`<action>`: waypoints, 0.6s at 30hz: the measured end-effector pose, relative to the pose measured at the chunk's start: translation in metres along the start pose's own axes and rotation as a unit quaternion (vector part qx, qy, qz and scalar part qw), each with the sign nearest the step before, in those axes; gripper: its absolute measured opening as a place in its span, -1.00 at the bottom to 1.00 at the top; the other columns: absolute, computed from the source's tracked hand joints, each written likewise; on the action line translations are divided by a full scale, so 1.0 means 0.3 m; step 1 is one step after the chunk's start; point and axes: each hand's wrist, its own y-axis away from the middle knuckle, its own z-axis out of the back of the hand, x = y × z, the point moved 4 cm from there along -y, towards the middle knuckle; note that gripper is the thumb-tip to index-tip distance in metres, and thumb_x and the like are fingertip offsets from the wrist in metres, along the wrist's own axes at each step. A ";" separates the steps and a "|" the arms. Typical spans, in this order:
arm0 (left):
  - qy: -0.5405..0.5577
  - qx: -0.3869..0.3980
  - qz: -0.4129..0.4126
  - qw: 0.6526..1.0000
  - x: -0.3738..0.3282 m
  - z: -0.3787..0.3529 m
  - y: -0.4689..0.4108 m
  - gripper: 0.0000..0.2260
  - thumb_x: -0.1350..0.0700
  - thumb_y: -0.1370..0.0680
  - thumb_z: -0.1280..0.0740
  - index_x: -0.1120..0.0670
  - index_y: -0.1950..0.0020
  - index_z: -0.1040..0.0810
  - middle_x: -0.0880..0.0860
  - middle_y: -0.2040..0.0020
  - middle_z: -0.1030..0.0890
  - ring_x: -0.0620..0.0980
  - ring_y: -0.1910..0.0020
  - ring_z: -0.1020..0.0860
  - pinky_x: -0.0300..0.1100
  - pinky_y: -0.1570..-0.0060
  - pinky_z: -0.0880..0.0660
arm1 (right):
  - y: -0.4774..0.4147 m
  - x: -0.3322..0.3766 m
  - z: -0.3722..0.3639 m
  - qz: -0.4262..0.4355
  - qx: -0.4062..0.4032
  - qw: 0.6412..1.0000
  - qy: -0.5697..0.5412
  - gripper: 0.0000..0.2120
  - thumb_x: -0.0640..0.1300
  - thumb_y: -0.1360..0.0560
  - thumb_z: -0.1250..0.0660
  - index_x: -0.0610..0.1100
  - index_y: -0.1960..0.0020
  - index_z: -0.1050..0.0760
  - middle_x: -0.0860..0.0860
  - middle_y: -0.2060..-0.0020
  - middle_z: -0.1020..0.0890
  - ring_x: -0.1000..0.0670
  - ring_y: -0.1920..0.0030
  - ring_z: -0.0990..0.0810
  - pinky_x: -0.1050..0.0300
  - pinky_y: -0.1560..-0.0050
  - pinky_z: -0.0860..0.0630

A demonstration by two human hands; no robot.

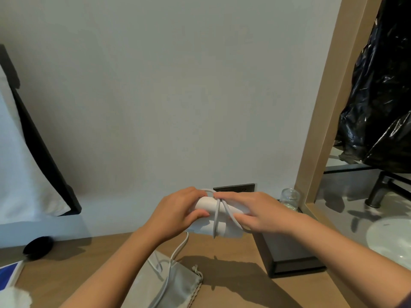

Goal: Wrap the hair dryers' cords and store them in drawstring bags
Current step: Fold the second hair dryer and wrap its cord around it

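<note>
White hair dryer (205,221) held above the table (233,274), folded, rigid plastic; judged light, smooth, best gripped at both ends. Cord (216,215) pliant, springy, looped twice around the body; slack trails onto grey drawstring bag (178,283). Left hand (175,215) clasps left end; right hand (255,213) pinches cord against body.

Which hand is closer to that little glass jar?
Right. The right hand grips the dryer just left of the jar; the left hand holds the dryer's far end.

Dim, soft indoor light; wide-angle edge distortion, slight blur.
</note>
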 end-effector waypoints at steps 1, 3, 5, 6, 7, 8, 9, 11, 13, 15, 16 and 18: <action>-0.002 -0.003 -0.003 1.000 -0.004 0.003 -0.001 -0.65 -0.26 -0.49 -0.18 -0.13 -0.17 -0.49 -0.17 0.00 -0.55 -0.16 0.08 -0.51 -0.21 0.14 -0.48 | -0.003 -0.001 0.006 0.004 0.011 1.000 -0.005 -0.50 0.10 -0.58 -0.14 0.42 -0.43 -0.06 0.22 -0.34 -0.48 0.07 -0.21 -0.53 -0.01 -0.12 -0.52; -0.008 0.000 -0.008 1.000 -0.014 0.006 -0.005 -0.66 -0.26 -0.50 -0.17 -0.12 -0.16 -0.49 -0.17 0.00 -0.55 -0.16 0.09 -0.50 -0.23 0.17 -0.47 | -0.007 -0.002 0.010 0.005 0.029 1.000 -0.006 -0.57 0.15 -0.60 -0.06 0.40 -0.43 -0.08 0.24 -0.37 -0.44 0.06 -0.23 -0.52 -0.05 -0.16 -0.51; -0.015 0.005 -0.011 1.000 -0.020 0.008 -0.008 -0.66 -0.25 -0.50 -0.17 -0.12 -0.17 -0.48 -0.17 0.00 -0.54 -0.16 0.09 -0.49 -0.25 0.18 -0.45 | -0.008 -0.004 0.012 0.000 0.037 0.999 -0.023 -0.61 0.17 -0.61 -0.04 0.38 -0.42 -0.11 0.24 -0.36 -0.45 0.05 -0.21 -0.53 -0.06 -0.17 -0.49; -0.017 0.009 -0.012 1.000 -0.022 0.007 -0.009 -0.65 -0.25 -0.51 -0.16 -0.13 -0.18 -0.48 -0.17 -0.01 -0.54 -0.16 0.08 -0.49 -0.26 0.18 -0.45 | -0.007 -0.005 0.011 -0.004 0.041 0.998 -0.038 -0.62 0.18 -0.62 -0.05 0.37 -0.41 -0.13 0.24 -0.35 -0.45 0.06 -0.22 -0.52 -0.05 -0.19 -0.48; -0.018 0.013 -0.014 1.000 -0.024 0.007 -0.010 -0.65 -0.25 -0.51 -0.16 -0.13 -0.19 -0.47 -0.17 -0.02 -0.54 -0.16 0.07 -0.50 -0.25 0.17 -0.46 | -0.004 -0.005 0.008 -0.007 0.045 0.998 -0.053 -0.62 0.20 -0.61 -0.07 0.37 -0.41 -0.13 0.24 -0.35 -0.45 0.08 -0.22 -0.52 -0.04 -0.21 -0.47; -0.019 0.017 -0.015 1.000 -0.025 0.007 -0.011 -0.65 -0.25 -0.51 -0.16 -0.13 -0.20 -0.47 -0.17 -0.03 -0.54 -0.16 0.06 -0.50 -0.24 0.16 -0.47 | -0.001 -0.003 0.005 -0.010 0.050 0.997 -0.064 -0.60 0.24 -0.59 -0.10 0.37 -0.40 -0.14 0.24 -0.35 -0.45 0.09 -0.23 -0.51 -0.02 -0.22 -0.47; -0.020 0.021 -0.016 0.999 -0.027 0.007 -0.013 -0.64 -0.26 -0.51 -0.15 -0.13 -0.21 -0.47 -0.17 -0.04 -0.54 -0.16 0.05 -0.50 -0.24 0.15 -0.48 | 0.001 -0.001 0.002 -0.014 0.052 0.996 -0.073 -0.58 0.28 -0.56 -0.13 0.37 -0.40 -0.14 0.23 -0.34 -0.45 0.10 -0.23 -0.51 -0.01 -0.21 -0.48; -0.024 0.028 -0.017 0.999 -0.028 0.004 -0.017 -0.61 -0.26 -0.50 -0.13 -0.12 -0.22 -0.47 -0.16 -0.05 -0.54 -0.16 0.05 -0.51 -0.26 0.15 -0.46 | 0.000 -0.005 -0.008 -0.024 0.053 0.995 -0.079 -0.54 0.33 -0.52 -0.16 0.38 -0.38 -0.14 0.21 -0.33 -0.47 0.09 -0.20 -0.52 -0.02 -0.19 -0.50; -0.027 0.028 -0.019 0.999 -0.029 0.002 -0.023 -0.61 -0.26 -0.50 -0.14 -0.11 -0.22 -0.47 -0.15 -0.04 -0.55 -0.14 0.05 -0.52 -0.26 0.17 -0.46 | -0.002 -0.012 -0.016 -0.037 0.049 0.995 -0.081 -0.55 0.32 -0.51 -0.20 0.38 -0.35 -0.15 0.18 -0.33 -0.49 0.07 -0.18 -0.54 -0.03 -0.16 -0.51; -0.027 0.030 -0.019 0.999 -0.031 -0.001 -0.027 -0.61 -0.26 -0.50 -0.14 -0.11 -0.22 -0.47 -0.15 -0.05 -0.54 -0.13 0.05 -0.52 -0.23 0.16 -0.47 | -0.003 -0.019 -0.018 -0.049 0.047 0.995 -0.076 -0.54 0.31 -0.50 -0.24 0.39 -0.33 -0.15 0.14 -0.30 -0.52 0.05 -0.12 -0.56 -0.03 -0.13 -0.52; -0.028 0.031 -0.018 0.999 -0.032 -0.002 -0.029 -0.61 -0.26 -0.50 -0.13 -0.12 -0.23 -0.47 -0.16 -0.05 -0.54 -0.14 0.04 -0.52 -0.23 0.15 -0.48 | -0.001 -0.020 -0.017 -0.054 0.048 0.995 -0.070 -0.53 0.31 -0.49 -0.25 0.39 -0.32 -0.14 0.12 -0.27 -0.54 0.04 -0.09 -0.57 -0.03 -0.11 -0.53; -0.033 0.032 -0.020 0.999 -0.037 -0.004 -0.033 -0.61 -0.27 -0.50 -0.13 -0.14 -0.24 -0.45 -0.17 -0.07 -0.53 -0.16 0.03 -0.51 -0.27 0.16 -0.46 | 0.003 -0.019 -0.012 -0.060 0.046 0.995 -0.059 -0.50 0.30 -0.49 -0.28 0.39 -0.34 -0.13 0.11 -0.24 -0.55 0.04 -0.07 -0.57 -0.01 -0.10 -0.53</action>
